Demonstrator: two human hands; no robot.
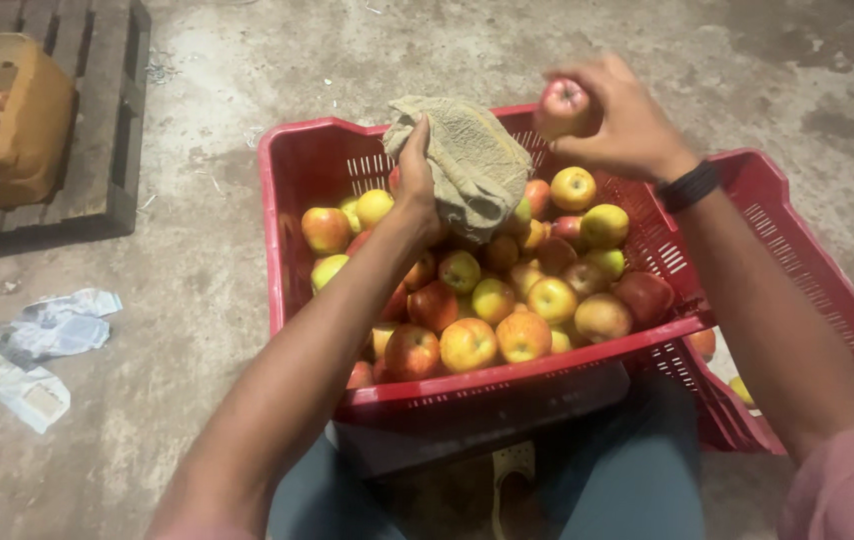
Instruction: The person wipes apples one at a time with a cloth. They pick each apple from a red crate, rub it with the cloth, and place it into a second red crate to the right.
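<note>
Fingers of the right hand [627, 120] pinched a round red apple [563, 106], just right of the crumpled beige cloth [467, 160] clutched in the left hand [415, 185], above the red plastic crate [307, 160].

Your one camera sits on your head. It looks down, close over your arms, at the red crate [467, 395] and floor [207, 260].

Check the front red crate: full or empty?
Nearly full: the red crate holds apples heaped close to its rim.
</note>
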